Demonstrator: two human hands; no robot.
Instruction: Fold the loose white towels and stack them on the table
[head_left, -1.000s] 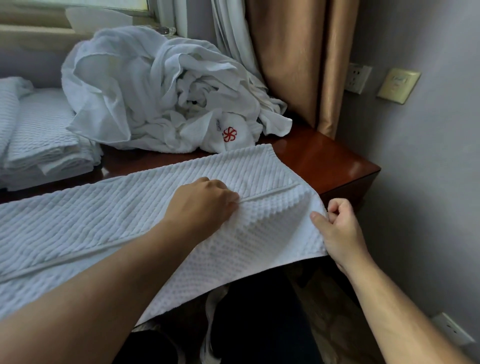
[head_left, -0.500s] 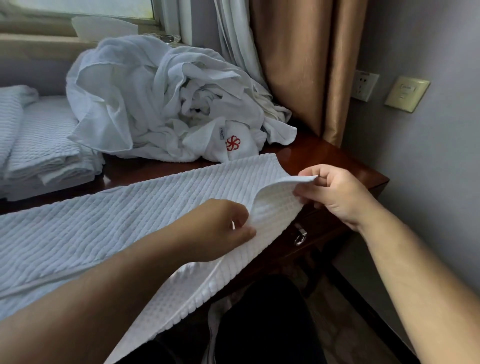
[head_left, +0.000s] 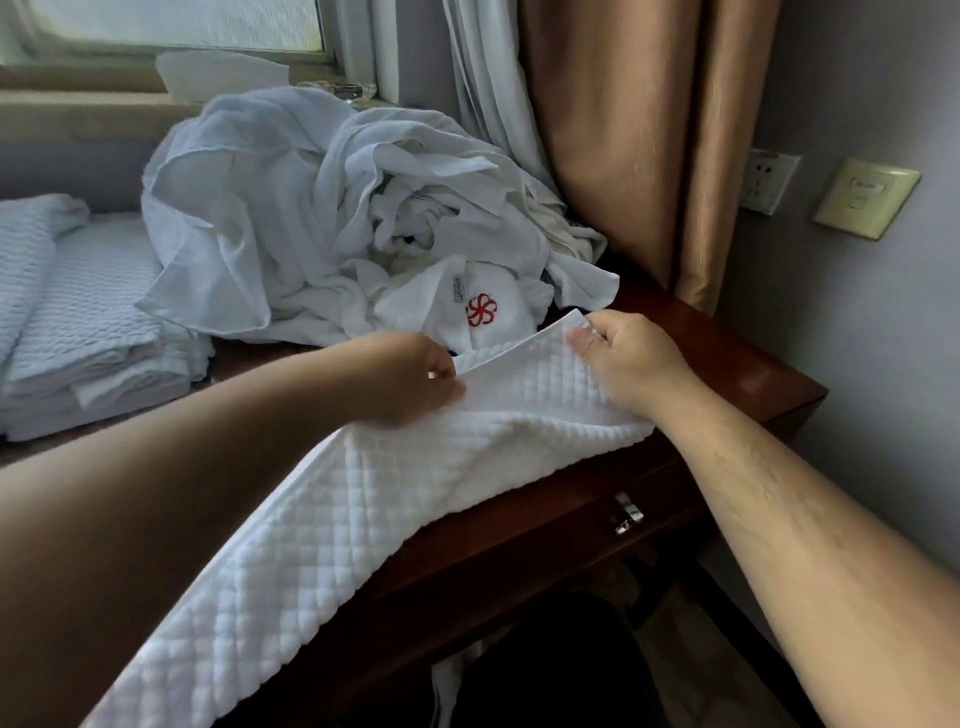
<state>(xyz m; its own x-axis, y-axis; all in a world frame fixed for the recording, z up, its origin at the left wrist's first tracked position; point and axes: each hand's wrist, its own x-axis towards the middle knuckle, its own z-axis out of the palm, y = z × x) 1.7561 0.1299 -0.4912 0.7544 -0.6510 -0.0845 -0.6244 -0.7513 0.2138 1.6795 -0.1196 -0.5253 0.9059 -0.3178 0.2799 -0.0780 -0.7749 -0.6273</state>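
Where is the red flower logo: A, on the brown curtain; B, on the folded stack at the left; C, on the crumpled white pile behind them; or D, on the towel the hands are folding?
C: the red logo sits on the crumpled pile, beyond the waffle towel that the left hand and right hand pinch.

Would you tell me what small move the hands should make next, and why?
Probably carry the pinched end leftward over the towel to fold it: the left hand and right hand both hold its lifted right end above the table.
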